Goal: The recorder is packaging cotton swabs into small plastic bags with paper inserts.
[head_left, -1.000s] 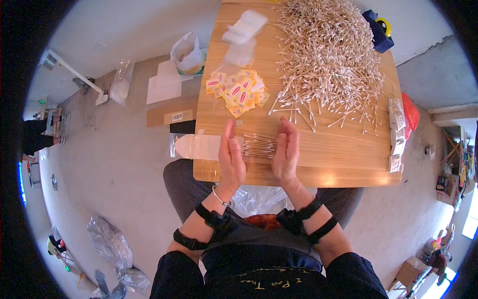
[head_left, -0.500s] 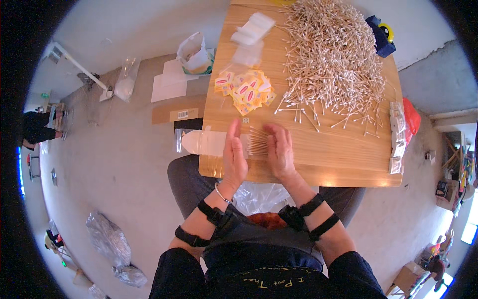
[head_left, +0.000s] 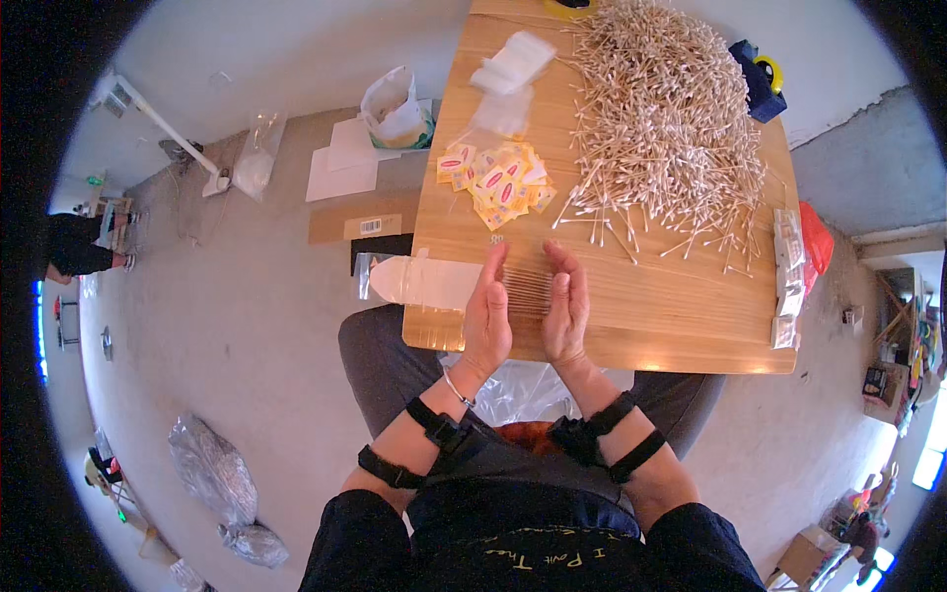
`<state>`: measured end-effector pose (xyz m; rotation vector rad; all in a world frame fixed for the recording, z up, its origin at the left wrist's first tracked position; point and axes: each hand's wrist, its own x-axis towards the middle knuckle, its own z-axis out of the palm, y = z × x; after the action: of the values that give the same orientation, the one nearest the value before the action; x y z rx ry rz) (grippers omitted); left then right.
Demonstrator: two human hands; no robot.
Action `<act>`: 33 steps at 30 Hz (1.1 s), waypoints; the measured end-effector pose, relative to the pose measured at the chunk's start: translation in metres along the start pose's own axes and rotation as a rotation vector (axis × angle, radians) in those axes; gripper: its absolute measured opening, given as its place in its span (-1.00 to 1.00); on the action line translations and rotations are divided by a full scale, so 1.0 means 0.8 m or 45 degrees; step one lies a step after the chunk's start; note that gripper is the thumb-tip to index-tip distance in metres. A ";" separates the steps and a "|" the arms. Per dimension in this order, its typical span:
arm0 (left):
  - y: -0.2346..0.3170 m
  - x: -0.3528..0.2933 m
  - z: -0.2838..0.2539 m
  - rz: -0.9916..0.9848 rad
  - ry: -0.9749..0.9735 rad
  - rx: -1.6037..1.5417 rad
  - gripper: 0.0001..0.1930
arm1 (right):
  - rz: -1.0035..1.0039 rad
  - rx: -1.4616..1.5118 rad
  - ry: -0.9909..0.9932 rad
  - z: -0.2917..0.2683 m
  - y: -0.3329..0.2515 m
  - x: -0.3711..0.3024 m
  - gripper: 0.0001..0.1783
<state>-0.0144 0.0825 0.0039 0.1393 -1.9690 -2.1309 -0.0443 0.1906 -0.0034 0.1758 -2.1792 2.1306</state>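
Note:
A row of cotton swabs (head_left: 528,292) lies side by side near the table's front edge, between my two hands. My left hand (head_left: 487,316) stands on edge at the swabs' left ends, fingers straight and palm inward. Facing it at the right ends is my right hand (head_left: 565,311), also upright with fingers stretched out. Both palms seem to touch the tips, and neither hand grips the swabs. Left of my left hand lies a white card with a rounded end (head_left: 429,283), next to clear plastic. A large heap of loose cotton swabs (head_left: 671,118) covers the far right of the table.
Yellow-and-white printed paper slips (head_left: 501,183) are piled beyond my left hand, with clear plastic bags (head_left: 515,64) behind them. Small packs (head_left: 786,276) line the table's right edge beside a red bag (head_left: 815,242). A dark tape dispenser (head_left: 758,79) stands at the far right.
My right hand has turned more upright, its palm now against the swabs' right ends. Both hands have closed in on the row from either side. The whole view has shifted slightly.

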 end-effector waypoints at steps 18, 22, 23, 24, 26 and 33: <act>-0.005 0.006 -0.007 0.036 -0.015 -0.026 -0.33 | 0.061 -0.220 -0.108 0.005 -0.009 -0.002 -0.62; -0.010 0.003 -0.002 0.028 -0.005 -0.117 -0.31 | 0.016 0.089 0.021 0.000 0.008 -0.001 -0.54; -0.008 0.003 -0.002 0.026 -0.016 -0.103 -0.31 | 0.016 0.088 0.021 0.001 0.008 -0.003 -0.54; -0.009 0.002 -0.002 0.025 -0.017 -0.105 -0.31 | 0.011 0.033 -0.010 0.003 0.007 -0.005 -0.54; -0.012 0.003 -0.001 0.017 -0.007 -0.104 -0.31 | 0.005 -0.021 -0.039 0.001 0.011 -0.007 -0.55; -0.017 0.001 -0.008 -0.033 0.144 -0.351 -0.32 | -0.351 -0.633 -0.366 -0.035 -0.020 -0.001 -0.17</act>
<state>-0.0155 0.0771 -0.0104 0.2314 -1.6025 -2.3287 -0.0417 0.2183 0.0133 0.7278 -2.5770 1.4433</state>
